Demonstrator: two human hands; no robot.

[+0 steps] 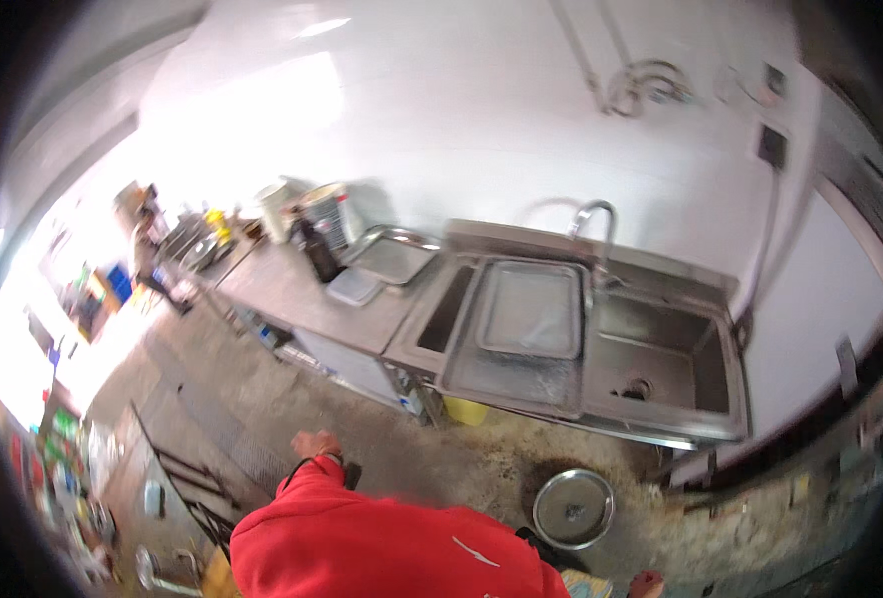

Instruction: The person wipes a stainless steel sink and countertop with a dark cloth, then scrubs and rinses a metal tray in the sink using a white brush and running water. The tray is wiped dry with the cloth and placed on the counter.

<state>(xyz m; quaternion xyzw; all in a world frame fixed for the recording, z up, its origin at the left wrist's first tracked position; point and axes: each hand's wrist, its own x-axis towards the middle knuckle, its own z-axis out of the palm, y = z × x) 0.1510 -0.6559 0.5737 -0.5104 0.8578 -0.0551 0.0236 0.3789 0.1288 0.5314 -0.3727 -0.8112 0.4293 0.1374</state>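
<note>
My left hand (314, 444) hangs out in front of my red sleeve (381, 543), over the concrete floor; its fingers look curled and I see nothing in it. Only a sliver of my right hand (647, 584) shows at the lower edge, near a round steel bowl (573, 508) on the floor. Both hands are well short of the steel sink unit (661, 419). A large flat steel tray (529, 311) lies across its left basin, and a curved faucet (595, 214) rises behind it.
A steel counter (302, 304) left of the sink carries a dark bottle (320, 254), a shallow tray (393, 259), a pale lid (353, 287) and buckets (327, 214). A yellow tub (466, 411) sits under the sink. Dark metal racks (187, 478) stand at lower left.
</note>
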